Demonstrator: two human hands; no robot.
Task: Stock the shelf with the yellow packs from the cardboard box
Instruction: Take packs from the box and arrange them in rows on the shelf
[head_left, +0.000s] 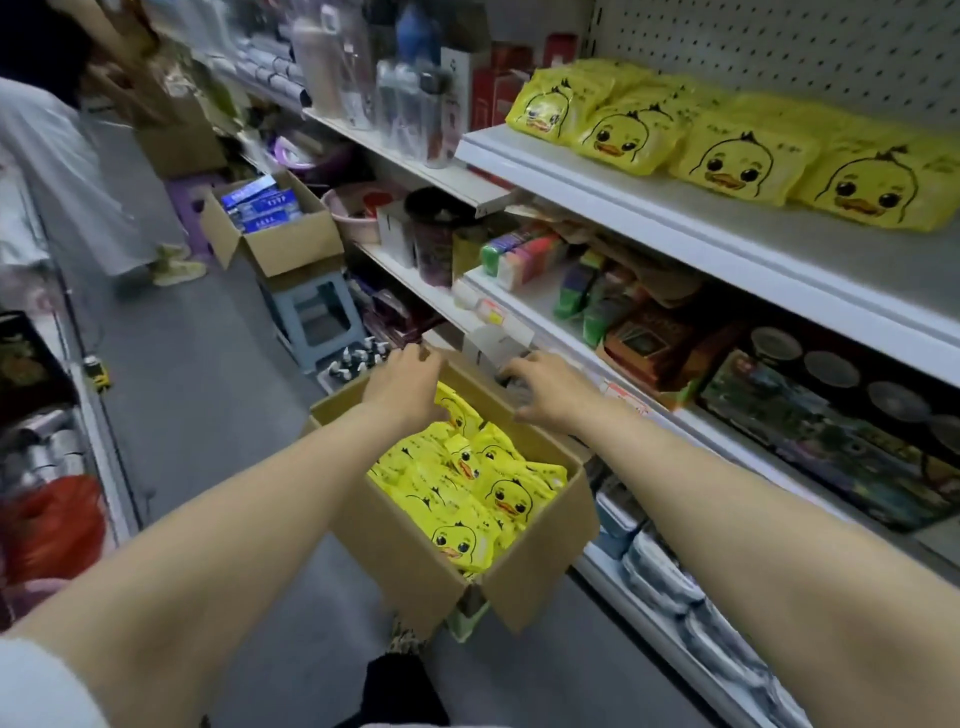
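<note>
Four yellow packs (737, 166) with a duck's face printed on them front the rows on the upper shelf (675, 208), lying flat and overlapping one another from left to right against the pegboard back. From my end, the cardboard box (415, 545) sits low in the aisle, just beside the shelving, with its top open. Inside it a heap of packs (467, 483) of the same yellow kind lies jumbled, some flat and some tilted on edge.

Both arms reach forward to the far end of the box. The left hand (405, 376) has its fingers curled over the far rim at the left corner, clamped on the cardboard. The right hand (540, 387) sits on the far right wall of the box, close to the edge of the middle shelf, fingers bent down on the outer side and thumb toward the inner side, so it too grips the cardboard. Neither hand holds a pack.

Further down the aisle a second box (275, 244) with blue packets rests on a grey stool (317, 317). A person in white clothing (62, 171) stands at the left, near a purple stool (192, 208).
</note>
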